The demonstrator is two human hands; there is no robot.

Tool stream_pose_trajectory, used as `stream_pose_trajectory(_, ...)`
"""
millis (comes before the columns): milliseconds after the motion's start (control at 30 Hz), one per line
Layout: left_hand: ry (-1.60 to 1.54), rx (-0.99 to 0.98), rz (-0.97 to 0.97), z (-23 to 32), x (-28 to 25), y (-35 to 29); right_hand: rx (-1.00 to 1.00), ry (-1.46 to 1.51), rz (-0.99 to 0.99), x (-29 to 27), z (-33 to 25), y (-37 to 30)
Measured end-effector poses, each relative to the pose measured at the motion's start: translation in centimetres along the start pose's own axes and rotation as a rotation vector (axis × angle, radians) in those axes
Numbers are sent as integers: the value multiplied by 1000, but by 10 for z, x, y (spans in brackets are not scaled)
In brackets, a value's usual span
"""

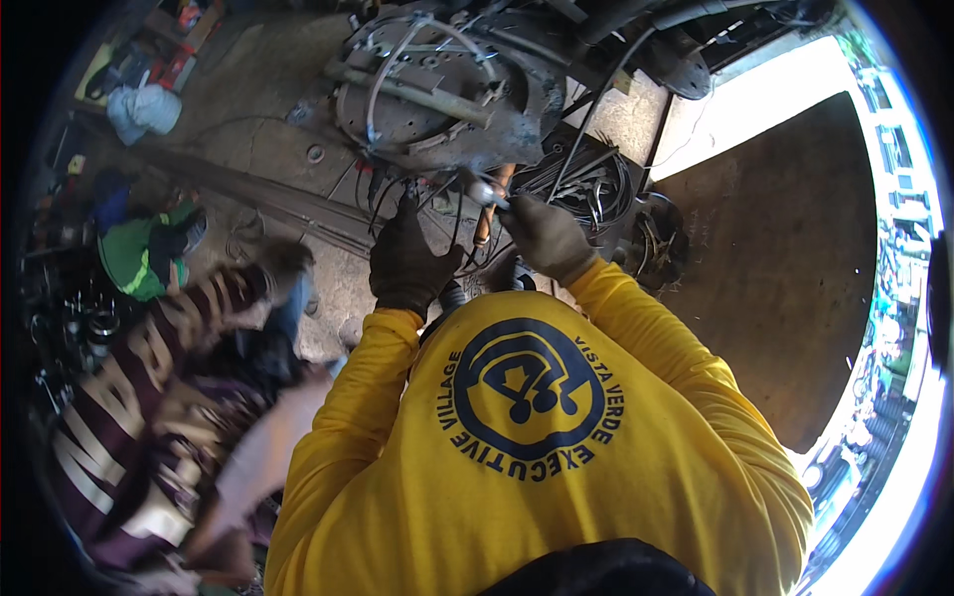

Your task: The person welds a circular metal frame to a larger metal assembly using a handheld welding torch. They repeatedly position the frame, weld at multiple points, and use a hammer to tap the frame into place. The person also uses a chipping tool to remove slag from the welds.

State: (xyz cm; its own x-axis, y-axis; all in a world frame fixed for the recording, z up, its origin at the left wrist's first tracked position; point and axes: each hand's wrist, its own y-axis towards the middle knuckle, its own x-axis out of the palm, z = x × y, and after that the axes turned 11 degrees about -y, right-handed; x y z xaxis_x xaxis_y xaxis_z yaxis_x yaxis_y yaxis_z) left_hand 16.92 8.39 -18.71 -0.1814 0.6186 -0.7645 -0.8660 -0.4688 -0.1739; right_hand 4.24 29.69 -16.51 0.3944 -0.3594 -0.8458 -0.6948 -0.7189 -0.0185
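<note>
My right hand (550,238), in a dark work glove, is closed around a short grey tool with a pale rounded end (481,192). The tool's kind is unclear. Just beyond my fingers stands an orange-brown cylinder (484,226); whether it touches the tool does not show. My left hand (407,260), also gloved, has its thumb apart and its other fingers closed near a thin dark piece at the edge of the metalwork. What they hold is hidden. Ahead of both hands lies a large round metal plate (412,124) with holes, a curved bar and a pipe.
Coiled dark cables (596,184) lie right of centre. A large brown sheet (775,268) spans the right side. Long metal bars (268,199) cross the floor. At left are a person in a maroon top (149,397) and another in green (144,258); a pale cloth (144,111) lies beyond.
</note>
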Motion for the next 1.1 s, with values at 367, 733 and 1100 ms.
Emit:
stream_pose_trajectory(367, -169, 165, 110, -49, 27, 7, 95, 164, 205, 21, -1, -13)
stream_pose_trajectory(733, 41, 329, 34, -31, 26, 24, 221, 344, 69, 42, 8, -32)
stream_pose_trajectory(1100, 41, 501, -106, -47, 5, 21, 224, 1012, -115, 79, -8, -23)
